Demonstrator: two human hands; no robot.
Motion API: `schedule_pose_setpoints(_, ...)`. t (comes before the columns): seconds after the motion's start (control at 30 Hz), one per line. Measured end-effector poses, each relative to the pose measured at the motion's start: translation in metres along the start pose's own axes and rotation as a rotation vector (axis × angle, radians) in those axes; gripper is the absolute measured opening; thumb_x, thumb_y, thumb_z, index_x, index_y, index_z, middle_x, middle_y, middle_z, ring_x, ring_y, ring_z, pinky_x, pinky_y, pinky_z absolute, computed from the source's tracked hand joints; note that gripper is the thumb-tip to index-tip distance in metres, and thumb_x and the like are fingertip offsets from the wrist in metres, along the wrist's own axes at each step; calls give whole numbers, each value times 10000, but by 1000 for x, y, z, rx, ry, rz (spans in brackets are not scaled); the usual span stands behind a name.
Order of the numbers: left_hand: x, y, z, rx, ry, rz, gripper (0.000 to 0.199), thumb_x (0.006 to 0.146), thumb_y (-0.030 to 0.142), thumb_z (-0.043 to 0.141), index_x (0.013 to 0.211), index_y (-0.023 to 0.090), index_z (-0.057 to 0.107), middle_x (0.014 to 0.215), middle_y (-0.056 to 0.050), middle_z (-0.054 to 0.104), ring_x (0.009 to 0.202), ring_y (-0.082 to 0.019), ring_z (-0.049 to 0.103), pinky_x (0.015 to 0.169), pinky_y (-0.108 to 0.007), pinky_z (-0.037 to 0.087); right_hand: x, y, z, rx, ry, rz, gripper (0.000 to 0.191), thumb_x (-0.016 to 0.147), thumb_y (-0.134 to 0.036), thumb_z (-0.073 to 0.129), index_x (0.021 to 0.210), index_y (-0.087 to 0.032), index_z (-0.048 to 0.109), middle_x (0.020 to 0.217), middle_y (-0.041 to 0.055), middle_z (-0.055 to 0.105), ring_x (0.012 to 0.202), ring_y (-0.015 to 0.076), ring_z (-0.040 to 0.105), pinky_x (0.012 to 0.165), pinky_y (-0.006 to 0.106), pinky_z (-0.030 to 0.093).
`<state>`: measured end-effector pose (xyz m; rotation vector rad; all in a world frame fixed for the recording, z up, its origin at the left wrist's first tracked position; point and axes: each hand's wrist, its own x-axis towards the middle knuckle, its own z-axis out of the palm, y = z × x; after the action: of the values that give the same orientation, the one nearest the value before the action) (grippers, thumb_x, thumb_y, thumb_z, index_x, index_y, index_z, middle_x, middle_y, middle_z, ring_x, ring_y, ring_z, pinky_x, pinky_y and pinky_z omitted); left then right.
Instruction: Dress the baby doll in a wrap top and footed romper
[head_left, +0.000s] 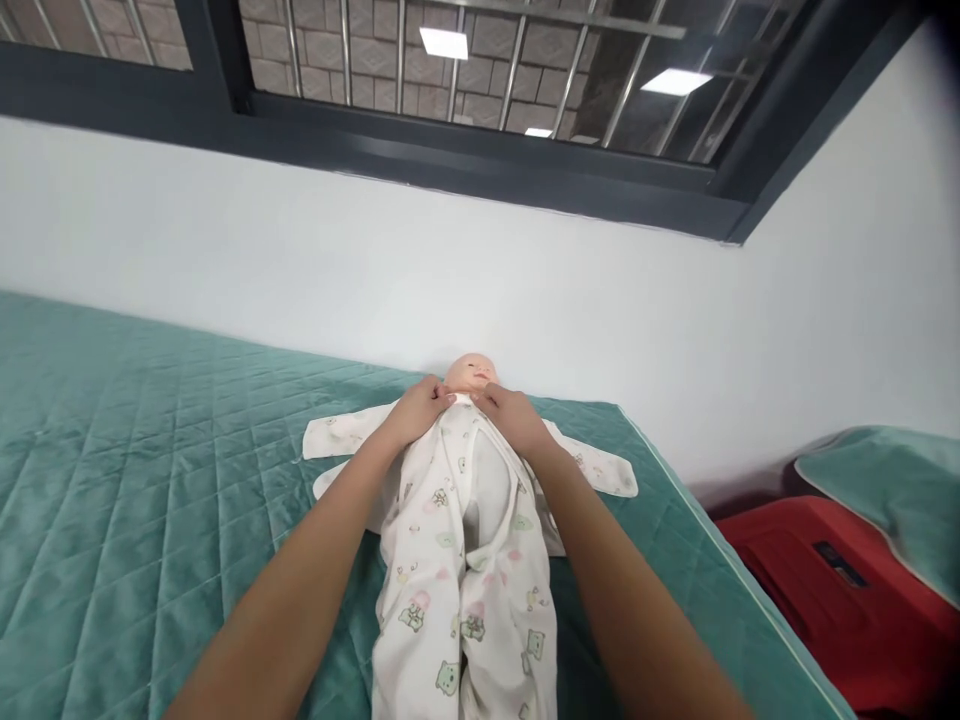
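Note:
A baby doll point(472, 372) lies on its back on a green quilted cover point(187, 470), its head close to the wall. White printed baby clothes point(427, 570) cover its body, both sleeves stretched out sideways and the legs pointing toward me. The front of the clothes gapes in the middle over a plain white layer point(491, 480). At the neckline, just below the doll's chin, my left hand point(426, 405) pinches the cloth on the left side. My right hand point(510, 412) has its fingers closed on the neckline on the right side.
Behind the doll rises a white wall point(360, 260) with a dark-framed window point(480, 165) and metal bars above. Beyond the cover's right edge are a red plastic object point(825, 590) and another green cloth point(892, 480).

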<state>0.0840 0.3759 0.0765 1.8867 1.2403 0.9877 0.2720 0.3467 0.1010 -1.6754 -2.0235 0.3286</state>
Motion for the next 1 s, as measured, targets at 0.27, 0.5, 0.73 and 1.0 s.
schedule_pose_setpoints(0.27, -15, -8, 12, 78, 119, 172, 176, 868, 205, 567, 990, 220, 693, 1028, -56, 659, 982, -213, 579, 922, -367, 454, -25, 18, 21, 172, 331, 190, 248, 858, -463, 499, 832, -227, 573, 758, -10, 601, 693, 160, 525, 651, 279, 376)
schedule_pose_setpoints(0.5, -34, -20, 1, 270, 81, 320, 324, 922, 237, 516, 1187, 244, 702, 1230, -90, 649, 1162, -254, 508, 1064, -443, 402, -88, 0, 1, 194, 444, 112, 255, 893, -435, 484, 779, -216, 545, 778, 22, 596, 729, 170, 537, 683, 295, 406)
schedule_pose_setpoints(0.73, -56, -29, 0, 171, 150, 281, 321, 934, 262, 465, 1157, 233, 696, 1306, -68, 629, 1224, -227, 534, 1109, -427, 383, -131, -53, -34, -294, -4, 189, 448, 883, -569, 522, 616, -215, 454, 639, 42, 571, 574, 163, 465, 550, 303, 234)
schedule_pose_setpoints(1.0, -59, -33, -1, 139, 163, 260, 318, 936, 267, 445, 1128, 239, 697, 1304, -55, 637, 1224, -222, 543, 1108, -427, 383, -139, -67, -35, -454, -182, 197, 371, 959, -403, 440, 669, -200, 551, 739, 116, 658, 636, 203, 573, 544, 308, 215)
